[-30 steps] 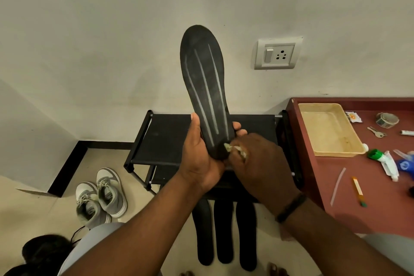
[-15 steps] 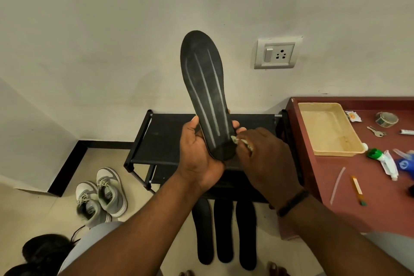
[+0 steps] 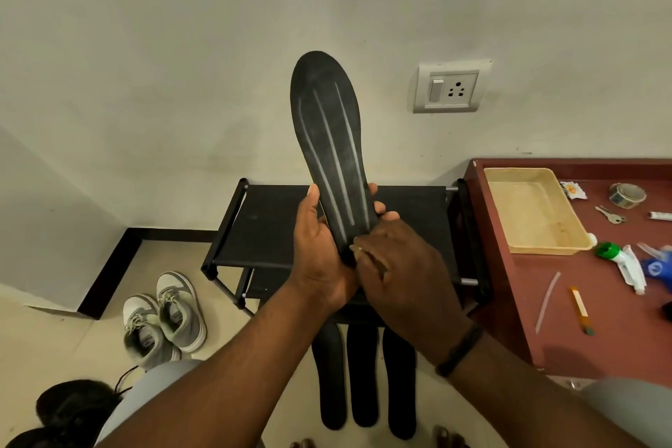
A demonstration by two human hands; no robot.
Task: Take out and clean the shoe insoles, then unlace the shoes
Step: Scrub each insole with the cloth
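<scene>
At frame centre we see the left hand [image 3: 322, 258] with its fingers [image 3: 378, 208] curled round the heel end of a black insole [image 3: 332, 142] held upright before the wall. The right hand [image 3: 396, 273] pinches a small pale item [image 3: 358, 248], too hidden to identify, against the heel. Three more insoles [image 3: 363, 380] lie on the floor below, their upper ends covered by the arms.

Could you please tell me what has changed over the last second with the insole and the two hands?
The right hand slid its small cloth down toward the heel of the insole, which sank a little. The left hand kept its grip. Three insoles on the floor stayed put.
</scene>
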